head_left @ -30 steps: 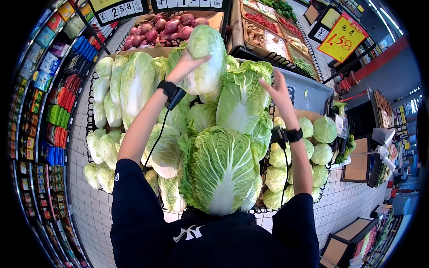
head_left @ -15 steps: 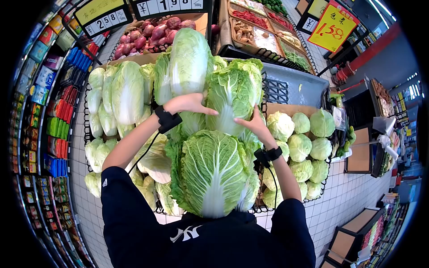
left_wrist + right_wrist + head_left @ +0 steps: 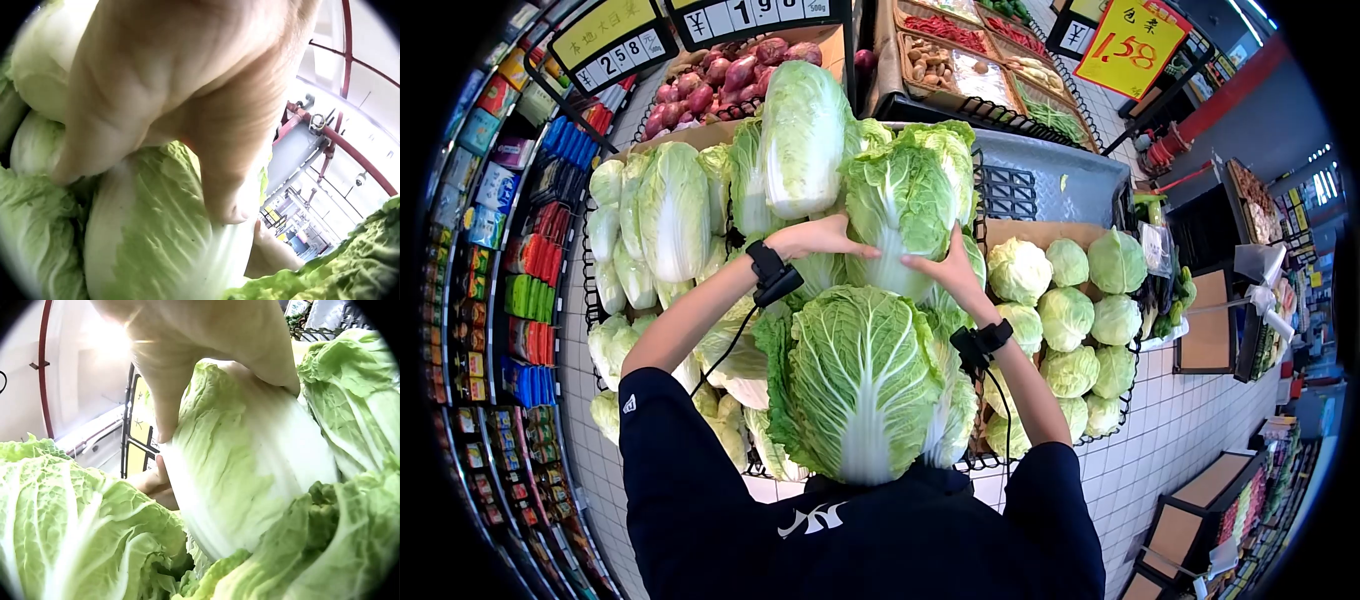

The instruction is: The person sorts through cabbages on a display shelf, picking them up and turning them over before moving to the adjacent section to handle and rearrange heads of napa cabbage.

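Both hands hold a leafy napa cabbage [image 3: 900,200] in the middle of the heap, one from each side. My left hand [image 3: 815,237] grips its lower left side, the thumb lying across the pale stem end. On the lower right side is my right hand [image 3: 955,270], its thumb pointing at the left one. In the left wrist view, fingers and thumb of the left hand [image 3: 175,94] straddle the cabbage [image 3: 162,231]. The right hand [image 3: 219,337] spans it likewise in the right wrist view. A large napa cabbage [image 3: 865,380] lies nearer my chest.
A plastic-wrapped napa cabbage [image 3: 803,140] stands just behind the held one. More wrapped cabbages [image 3: 675,210] lie left, round cabbages [image 3: 1065,318] right. Red onions [image 3: 735,80] and price signs [image 3: 615,45] are at the back, beside a grey tray [image 3: 1080,190].
My left hand has left the plastic-wrapped cabbage at the back and come down to the middle one. My right hand has lowered from the air onto that cabbage's other side.
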### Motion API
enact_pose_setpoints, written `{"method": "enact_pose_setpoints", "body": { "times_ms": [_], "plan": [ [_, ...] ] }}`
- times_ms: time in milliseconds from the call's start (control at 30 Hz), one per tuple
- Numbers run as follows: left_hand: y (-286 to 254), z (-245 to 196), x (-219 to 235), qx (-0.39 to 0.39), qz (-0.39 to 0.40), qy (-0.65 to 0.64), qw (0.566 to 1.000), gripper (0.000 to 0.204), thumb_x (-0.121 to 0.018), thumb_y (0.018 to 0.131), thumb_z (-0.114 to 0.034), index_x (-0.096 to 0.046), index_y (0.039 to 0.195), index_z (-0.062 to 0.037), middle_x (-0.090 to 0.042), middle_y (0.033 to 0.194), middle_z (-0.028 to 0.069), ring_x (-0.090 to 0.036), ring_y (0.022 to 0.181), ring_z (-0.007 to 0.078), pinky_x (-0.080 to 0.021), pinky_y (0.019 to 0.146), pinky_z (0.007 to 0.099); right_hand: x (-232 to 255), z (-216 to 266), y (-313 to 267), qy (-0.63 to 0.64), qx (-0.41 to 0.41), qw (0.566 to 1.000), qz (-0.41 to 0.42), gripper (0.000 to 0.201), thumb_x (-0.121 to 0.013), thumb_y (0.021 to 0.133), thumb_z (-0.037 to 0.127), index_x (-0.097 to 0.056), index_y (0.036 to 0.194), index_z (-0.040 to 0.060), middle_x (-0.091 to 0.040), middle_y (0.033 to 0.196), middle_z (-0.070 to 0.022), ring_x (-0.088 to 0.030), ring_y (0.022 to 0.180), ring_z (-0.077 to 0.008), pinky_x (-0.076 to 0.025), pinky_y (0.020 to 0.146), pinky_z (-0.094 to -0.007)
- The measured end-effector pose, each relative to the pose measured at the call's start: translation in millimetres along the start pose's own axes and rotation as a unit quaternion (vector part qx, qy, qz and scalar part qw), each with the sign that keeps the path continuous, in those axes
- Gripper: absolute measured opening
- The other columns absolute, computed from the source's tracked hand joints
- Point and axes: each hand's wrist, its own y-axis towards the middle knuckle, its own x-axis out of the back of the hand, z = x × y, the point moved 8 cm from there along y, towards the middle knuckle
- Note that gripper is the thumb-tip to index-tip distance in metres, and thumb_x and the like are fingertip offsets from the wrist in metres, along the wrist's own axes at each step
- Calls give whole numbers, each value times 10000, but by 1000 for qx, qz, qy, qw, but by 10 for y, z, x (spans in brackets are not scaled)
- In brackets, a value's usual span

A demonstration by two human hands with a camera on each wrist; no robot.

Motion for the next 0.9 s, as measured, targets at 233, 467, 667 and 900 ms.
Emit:
{"method": "enact_pose_setpoints", "body": {
  "times_ms": [233, 467, 667, 900],
  "plan": [
    [-72, -148, -27, -50, -41, -66, 996, 947, -820, 731, -293, -264, 1418, 49, -410, 1405, 168, -393, 1297, 233, -303, 1093, 327, -16, 235, -129, 69, 9, 998, 1, 1160, -868, 642, 296, -104, 1427, -85, -415, 1362, -230, -461, 1244, -286, -380, 1045, -361],
    [-104, -554, 197, -144, -105, -49, 983, 982, -845, 691, -229, -252, 1434, 20, -417, 1401, 159, -386, 1307, 228, -295, 1102, 347, 183, 693, -85, 63, 98, 993, -36, 1058, -858, 667, 234, -182, 1438, -24, -451, 1350, -188, -497, 1207, -259, -390, 1037, -366],
    [-62, -1241, 782, -229, -226, -48, 946, 777, -853, 685, -254, -442, 1277, 37, -612, 1178, 158, -613, 1037, 214, -497, 916, 341, 598, 1539, 367, 61, 169, 983, -34, 968, -838, 687, 168, -244, 1429, -12, -502, 1301, -173, -516, 1188, -243, -402, 1025, -354],
    [356, -1042, 935, -148, -247, -58, 956, 734, -815, 724, -374, -520, 1271, 16, -607, 1213, 118, -593, 1068, 197, -447, 959, 316, 672, 1127, 1127, 72, 120, 990, 13, 944, -792, 762, 230, -196, 1469, 38, -499, 1333, -148, -503, 1210, -212, -374, 1047, -340]
  ]
}}
